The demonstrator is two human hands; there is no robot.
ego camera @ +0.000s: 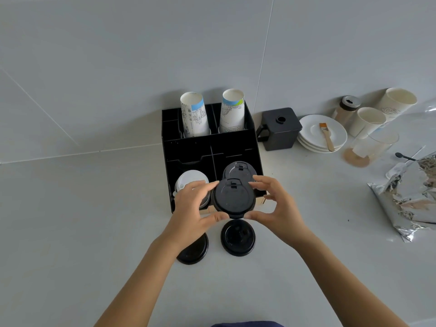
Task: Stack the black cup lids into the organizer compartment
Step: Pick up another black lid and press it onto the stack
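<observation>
A black cup lid (233,198) hangs just in front of the black organizer (188,149), held at its rim between my left hand (194,208) and my right hand (274,204). Behind it, another black lid (239,169) lies in the organizer's front right compartment. White lids (191,179) fill the front left compartment. On the counter near me lie two more black lids, one (238,237) under the held lid and one (194,250) partly hidden by my left wrist.
Two printed paper cups (194,114) stand upside down in the organizer's back slots. To the right are a black square container (279,128), stacked white saucers (322,133) with a brush, paper cups (396,102), a shaker jar (346,109) and a crumpled foil bag (410,197).
</observation>
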